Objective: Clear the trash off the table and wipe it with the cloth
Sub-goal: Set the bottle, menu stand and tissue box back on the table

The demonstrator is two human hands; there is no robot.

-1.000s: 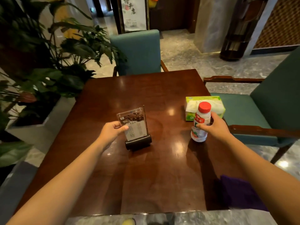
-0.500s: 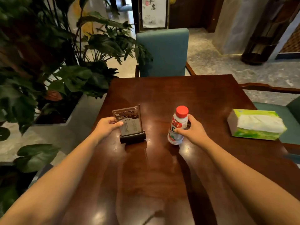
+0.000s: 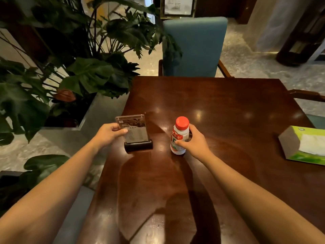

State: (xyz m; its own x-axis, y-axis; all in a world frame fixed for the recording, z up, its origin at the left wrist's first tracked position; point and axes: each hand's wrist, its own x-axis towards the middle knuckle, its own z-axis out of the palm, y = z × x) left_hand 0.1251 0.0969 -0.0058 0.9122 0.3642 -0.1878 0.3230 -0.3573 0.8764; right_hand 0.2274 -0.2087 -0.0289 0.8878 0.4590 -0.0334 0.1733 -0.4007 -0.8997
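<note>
A white bottle with a red cap [image 3: 178, 136] stands upright on the dark wooden table [image 3: 219, 103], left of centre. My right hand [image 3: 195, 143] is wrapped around its right side. My left hand [image 3: 109, 133] grips the left edge of a clear acrylic menu stand [image 3: 136, 132] on a black base, near the table's left edge. The purple cloth is out of view.
A green tissue box [image 3: 304, 145] lies at the table's right edge. A teal chair [image 3: 193, 46] stands at the far side; another chair's wooden arm [image 3: 307, 95] shows at right. Large potted plants [image 3: 79, 73] crowd the table's left side.
My right hand has carried the bottle leftward from beside the tissue box to next to the menu stand. The view has swung left; the purple cloth has left the frame.
</note>
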